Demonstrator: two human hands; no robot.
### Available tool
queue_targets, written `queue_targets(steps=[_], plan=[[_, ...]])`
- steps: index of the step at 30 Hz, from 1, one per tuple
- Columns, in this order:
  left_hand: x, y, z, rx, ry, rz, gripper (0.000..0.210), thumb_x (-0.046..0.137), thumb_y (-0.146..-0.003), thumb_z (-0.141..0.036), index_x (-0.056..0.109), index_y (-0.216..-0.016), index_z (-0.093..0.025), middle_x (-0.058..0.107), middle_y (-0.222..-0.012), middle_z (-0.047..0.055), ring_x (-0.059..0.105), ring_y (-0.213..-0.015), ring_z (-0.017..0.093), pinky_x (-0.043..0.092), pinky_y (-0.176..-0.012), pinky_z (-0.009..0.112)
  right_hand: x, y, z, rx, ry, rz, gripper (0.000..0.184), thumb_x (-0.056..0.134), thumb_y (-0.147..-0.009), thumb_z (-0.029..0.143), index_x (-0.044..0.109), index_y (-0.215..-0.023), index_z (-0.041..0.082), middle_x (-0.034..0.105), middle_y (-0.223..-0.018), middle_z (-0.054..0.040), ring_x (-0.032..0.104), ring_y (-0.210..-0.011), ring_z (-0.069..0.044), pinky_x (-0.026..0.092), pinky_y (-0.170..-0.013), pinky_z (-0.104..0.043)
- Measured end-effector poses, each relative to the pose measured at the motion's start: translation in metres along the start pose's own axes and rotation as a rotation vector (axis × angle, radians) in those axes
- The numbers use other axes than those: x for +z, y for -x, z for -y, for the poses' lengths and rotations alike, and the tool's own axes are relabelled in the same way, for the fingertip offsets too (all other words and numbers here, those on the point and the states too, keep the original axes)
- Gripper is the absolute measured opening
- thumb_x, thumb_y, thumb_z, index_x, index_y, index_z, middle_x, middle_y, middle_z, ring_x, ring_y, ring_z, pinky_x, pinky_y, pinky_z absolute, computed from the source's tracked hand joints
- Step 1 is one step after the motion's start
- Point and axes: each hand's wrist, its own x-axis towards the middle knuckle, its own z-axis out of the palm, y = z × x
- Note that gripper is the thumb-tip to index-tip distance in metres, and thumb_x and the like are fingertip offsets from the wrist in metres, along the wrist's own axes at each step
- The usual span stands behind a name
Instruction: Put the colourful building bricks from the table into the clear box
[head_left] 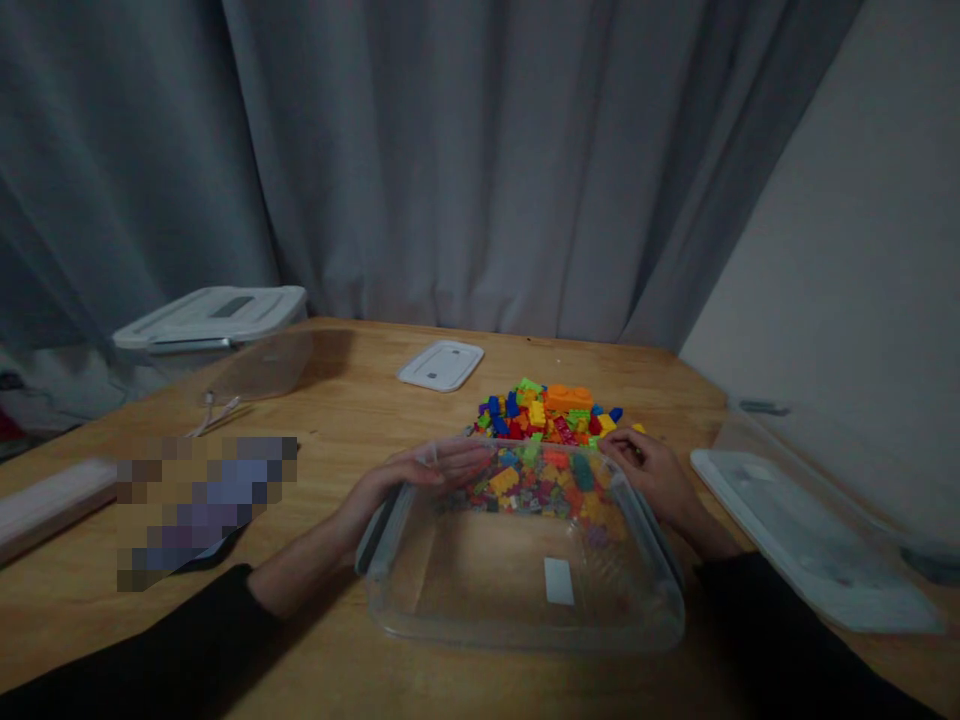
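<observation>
Where both hands reach: one clear box (pixel 525 636), at the near middle of the worktop (pixel 360 400); small white label (pixel 559 581) on it.
Bricks (pixel 536 412): one heap, toy, mixed orange, yellow, red, green and blue; piled at the far end of the clear box, part of it seen through the plastic. Whether any lie inside, cannot tell.
Left hand (pixel 390 486): at the far left corner of the clear box; fingers stretched out straight and together, partly seen through plastic, thumb apart from them. Whether they grip the rim, cannot tell.
Right hand (pixel 654 472): at the far right corner, beside the bricks; fingers curled inward. Whether a brick is held, cannot tell.
Sleeves (pixel 172 630): two, black.
Small lid (pixel 442 366): white, flat on the worktop, beyond the heap to the left.
Lidded box (pixel 255 365): clear body, pale lid on top; far left.
Cable (pixel 210 412): white, just before the lidded box.
Pixelated item (pixel 217 510): left of the left hand; details masked.
Large lid (pixel 795 535): pale, at right, clear plastic beside it.
Curtain (pixel 450 160): grey, behind the worktop.
</observation>
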Motion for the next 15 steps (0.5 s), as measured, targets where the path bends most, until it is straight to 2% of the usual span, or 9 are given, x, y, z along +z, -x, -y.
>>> queue_targets(steps=[3, 8, 12, 15], plan=[[0.004, 0.002, 0.003, -0.006, -0.01, 0.001, 0.061, 0.049, -0.083, -0.021, 0.062, -0.143, -0.019, 0.055, -0.157, 0.009, 0.043, -0.15, 0.034, 0.022, -0.128, 0.053, 0.005, 0.003, -0.002, -0.064, 0.056, 0.059, 0.028, 0.062, -0.091, 0.045, 0.073, -0.094, 0.02, 0.073, -0.087, -0.0069, 0.065, -0.076, -0.023, 0.05, -0.071, -0.036], [0.005, 0.004, 0.002, 0.019, -0.118, -0.028, 0.057, 0.047, -0.086, -0.023, 0.066, -0.139, -0.019, 0.059, -0.153, 0.012, 0.047, -0.147, 0.036, 0.025, -0.126, 0.059, 0.01, 0.005, -0.007, -0.159, 0.11, 0.107, 0.024, 0.061, -0.09, 0.037, 0.074, -0.1, 0.02, 0.075, -0.106, -0.011, 0.069, -0.097, -0.028, 0.053, -0.088, -0.042], [0.005, 0.005, 0.002, 0.019, -0.136, -0.024, 0.057, 0.046, -0.087, -0.023, 0.065, -0.14, -0.019, 0.06, -0.152, 0.012, 0.047, -0.147, 0.036, 0.024, -0.126, 0.061, 0.012, 0.008, -0.006, -0.148, 0.156, 0.139, 0.027, 0.063, -0.09, 0.04, 0.073, -0.107, 0.022, 0.075, -0.111, -0.0109, 0.069, -0.101, -0.029, 0.054, -0.091, -0.043], [0.013, 0.006, -0.002, 0.018, -0.115, -0.047, 0.053, 0.048, -0.089, -0.024, 0.066, -0.138, -0.02, 0.061, -0.151, 0.01, 0.046, -0.148, 0.034, 0.022, -0.127, 0.059, 0.012, 0.01, -0.001, -0.184, 0.243, 0.149, 0.029, 0.064, -0.092, 0.044, 0.073, -0.11, 0.023, 0.075, -0.113, -0.0116, 0.069, -0.104, -0.031, 0.053, -0.094, -0.046]])
